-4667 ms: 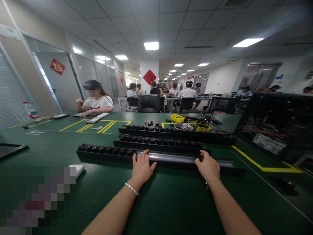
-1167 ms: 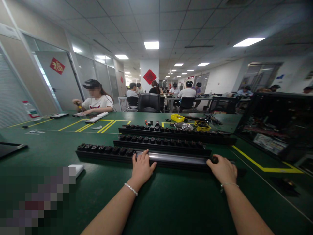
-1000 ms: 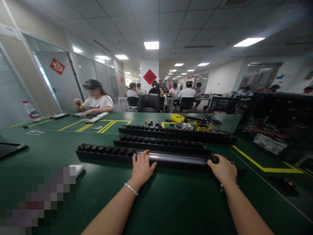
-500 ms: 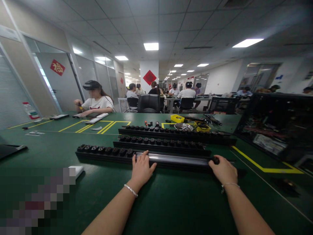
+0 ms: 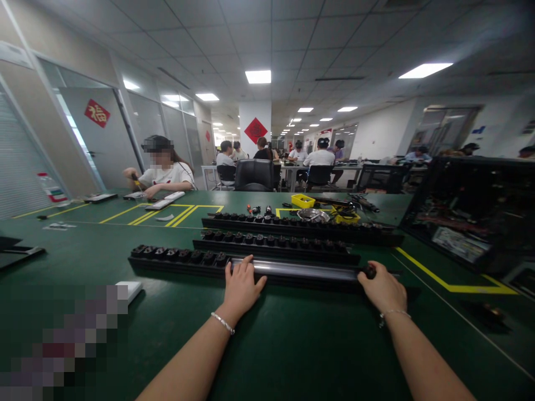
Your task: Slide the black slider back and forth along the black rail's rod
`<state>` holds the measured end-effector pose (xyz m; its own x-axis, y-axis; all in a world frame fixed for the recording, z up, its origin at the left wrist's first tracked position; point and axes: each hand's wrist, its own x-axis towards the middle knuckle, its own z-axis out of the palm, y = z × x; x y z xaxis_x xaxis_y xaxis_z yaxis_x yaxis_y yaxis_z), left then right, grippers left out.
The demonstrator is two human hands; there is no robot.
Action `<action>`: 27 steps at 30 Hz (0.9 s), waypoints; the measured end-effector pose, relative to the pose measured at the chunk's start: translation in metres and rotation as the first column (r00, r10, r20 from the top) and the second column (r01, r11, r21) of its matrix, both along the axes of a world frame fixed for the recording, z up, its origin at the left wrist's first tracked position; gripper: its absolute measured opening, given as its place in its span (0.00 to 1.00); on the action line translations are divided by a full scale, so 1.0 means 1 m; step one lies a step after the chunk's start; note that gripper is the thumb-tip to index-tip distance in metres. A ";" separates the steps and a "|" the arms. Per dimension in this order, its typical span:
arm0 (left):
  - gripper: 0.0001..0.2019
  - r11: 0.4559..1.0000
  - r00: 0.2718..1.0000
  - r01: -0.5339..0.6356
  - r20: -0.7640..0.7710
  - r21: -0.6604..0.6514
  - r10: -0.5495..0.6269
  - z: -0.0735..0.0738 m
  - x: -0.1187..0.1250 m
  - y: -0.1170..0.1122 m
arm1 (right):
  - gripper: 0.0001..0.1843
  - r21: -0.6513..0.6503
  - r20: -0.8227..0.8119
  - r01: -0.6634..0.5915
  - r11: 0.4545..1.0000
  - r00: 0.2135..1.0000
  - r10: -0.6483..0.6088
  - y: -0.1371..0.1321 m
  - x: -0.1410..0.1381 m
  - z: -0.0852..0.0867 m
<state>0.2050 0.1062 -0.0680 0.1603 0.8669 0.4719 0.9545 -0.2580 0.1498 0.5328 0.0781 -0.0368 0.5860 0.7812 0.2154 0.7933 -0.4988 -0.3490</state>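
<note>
Strip work, cap-placing step by the look of it. My left hand (image 5: 241,284) lies flat and open on the near black strip (image 5: 175,260), fingers spread over the start of its bare silver channel (image 5: 301,269). It pins the strip to the desk (image 5: 292,345) and grips nothing. My right hand (image 5: 383,289) is curled at the channel's right end, thumb and forefinger closed on a small black cap (image 5: 369,271) sitting on the strip. Caps fill the strip's left part; the stretch between my hands is bare. The strip lies mid-desk, parallel to the near edge, with two fuller strips (image 5: 276,245) just behind. The next move calls for firm left-hand pressure so the strip doesn't skate, and the cap held square to the channel. Yellow bin (image 5: 303,200) sits toward the far edge.
</note>
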 end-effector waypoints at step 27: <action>0.16 1.000 1.000 0.008 -0.007 0.016 -0.008 0.000 0.000 -0.001 | 0.31 0.003 0.010 0.017 1.000 1.000 -0.017 -0.001 0.021 -0.006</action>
<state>0.2048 0.1053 -0.0677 0.1704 0.8577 0.4851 0.9533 -0.2681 0.1390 0.5534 0.0768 -0.0425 0.5970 0.7706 0.2234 0.7882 -0.5115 -0.3421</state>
